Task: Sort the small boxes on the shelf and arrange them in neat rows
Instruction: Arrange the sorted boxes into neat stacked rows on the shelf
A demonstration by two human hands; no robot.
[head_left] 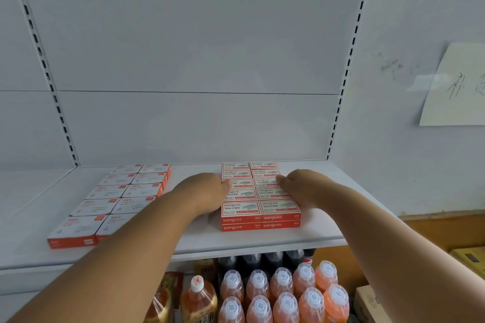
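Red-and-white staple boxes (259, 195) sit in a block two wide and five deep, stacked at least two high at the front, on a white shelf (199, 241). Both bare hands press against this block from opposite sides: the left hand (207, 191) lies flat along its left edge, and the right hand (299, 187) rests against its right edge, fingers partly over the top of the boxes. Neither hand closes around anything; the palms are open and squeeze inward, so the block sits between them rather than being gripped. The step in hand looks like squaring up the two columns, and it would go best with even pressure from both sides, palms kept parallel, so the upper layer does not slide off the lower one or bow outward at the front. Well to the left of the left hand lies a second set of paler boxes (112, 199), also two wide and five deep; its rows run at a slant and look slightly loose, with the left forearm crossing over its near corner. Between the two groups the shelf surface is bare. Below the shelf edge, under both forearms, stand orange drink bottles (283, 294) and dark bottles (262, 259). A paper note (456, 86) hangs on the wall beyond the right hand.
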